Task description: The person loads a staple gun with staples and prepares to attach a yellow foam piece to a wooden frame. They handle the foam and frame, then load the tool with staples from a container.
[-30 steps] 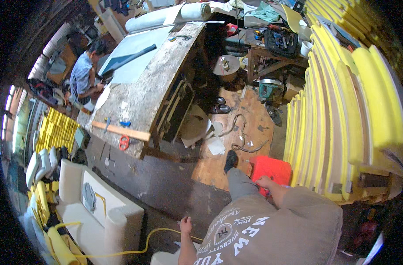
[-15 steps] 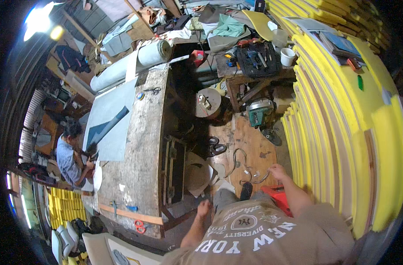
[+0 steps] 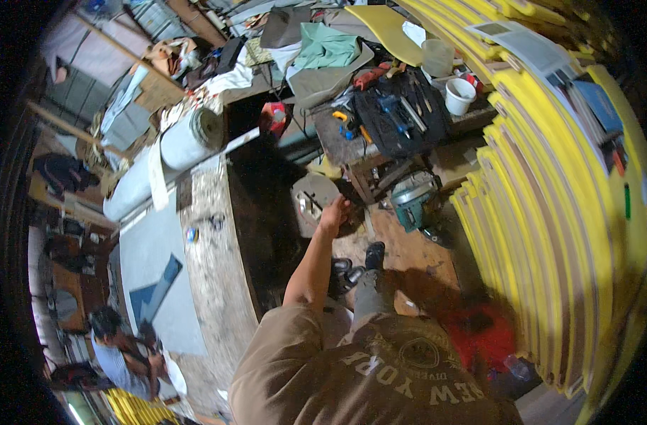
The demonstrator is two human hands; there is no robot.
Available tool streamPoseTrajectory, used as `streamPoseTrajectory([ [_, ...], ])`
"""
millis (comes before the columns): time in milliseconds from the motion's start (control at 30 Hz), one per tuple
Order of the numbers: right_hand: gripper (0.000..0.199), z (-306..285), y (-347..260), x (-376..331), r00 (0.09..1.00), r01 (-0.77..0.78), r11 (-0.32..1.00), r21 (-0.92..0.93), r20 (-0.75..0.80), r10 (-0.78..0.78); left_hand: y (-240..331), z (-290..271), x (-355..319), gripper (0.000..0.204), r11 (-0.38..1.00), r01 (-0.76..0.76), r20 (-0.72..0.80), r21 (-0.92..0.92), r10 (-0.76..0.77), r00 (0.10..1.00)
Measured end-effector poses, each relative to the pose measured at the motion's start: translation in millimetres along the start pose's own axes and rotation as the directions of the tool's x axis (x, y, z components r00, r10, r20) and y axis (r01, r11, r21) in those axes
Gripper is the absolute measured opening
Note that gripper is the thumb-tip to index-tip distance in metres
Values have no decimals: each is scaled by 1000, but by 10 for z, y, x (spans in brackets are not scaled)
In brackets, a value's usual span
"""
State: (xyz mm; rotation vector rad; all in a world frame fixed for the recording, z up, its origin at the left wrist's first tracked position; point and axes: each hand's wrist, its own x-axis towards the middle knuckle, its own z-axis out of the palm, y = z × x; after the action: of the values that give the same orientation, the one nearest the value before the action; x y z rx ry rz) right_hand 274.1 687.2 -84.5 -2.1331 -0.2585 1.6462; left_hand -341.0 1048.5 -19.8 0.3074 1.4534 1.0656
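The left hand (image 3: 335, 216) was stretched out in front of the person. Its fingers were bent a little, but I could not tell if they were gripping anything. The right hand was out of view, so I could not tell how it was.

The left hand was right by the edge of a round stool (image 3: 328, 187). I could not tell if they touched. Some small pale things (image 3: 308, 205) lay on top of the stool. To the right of the hand, a green machine (image 3: 410, 205) stood on the floor. Nearer the person, a foot in a dark shoe (image 3: 375, 255) was on a brown board (image 3: 424, 244), and a pair of dark sandals (image 3: 344, 275) sat beside it.

Past the stool was a small wooden worktop (image 3: 335, 142). It had a black tool bag (image 3: 401, 146) on it, with tools lying on top. A white cup (image 3: 459, 97) stood to the right of the bag. Behind the bag was a heap with a green cloth (image 3: 325, 46).

On the left was a long worktop (image 3: 213, 205). A big grey-blue sheet (image 3: 150, 244) lay flat on it, with a darker blue piece (image 3: 158, 287) on top. A fat grey roll (image 3: 185, 142) lay at the far end. Another person (image 3: 118, 361) was at its left side. A tall row of yellow pads (image 3: 550, 212) filled the right side.
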Motion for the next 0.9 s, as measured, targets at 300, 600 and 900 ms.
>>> streamPoseTrajectory([
  [300, 31, 1746, -818, 1, 985, 121, 985, -125, -108, -135, 1666, 492, 2334, 57, 909, -54, -222, 412, 157, 962],
  [600, 34, 2256, -814, -231, 920, 277, 948, -156, -241, -309, 1843, 683, 3427, 33, 974, 141, -330, 177, -77, 941],
  [900, 26, 2446, -252, -625, 971, 107, 979, 171, -232, -66, 1920, 712, 2866, 13, 880, -472, -140, -57, 461, 876],
])
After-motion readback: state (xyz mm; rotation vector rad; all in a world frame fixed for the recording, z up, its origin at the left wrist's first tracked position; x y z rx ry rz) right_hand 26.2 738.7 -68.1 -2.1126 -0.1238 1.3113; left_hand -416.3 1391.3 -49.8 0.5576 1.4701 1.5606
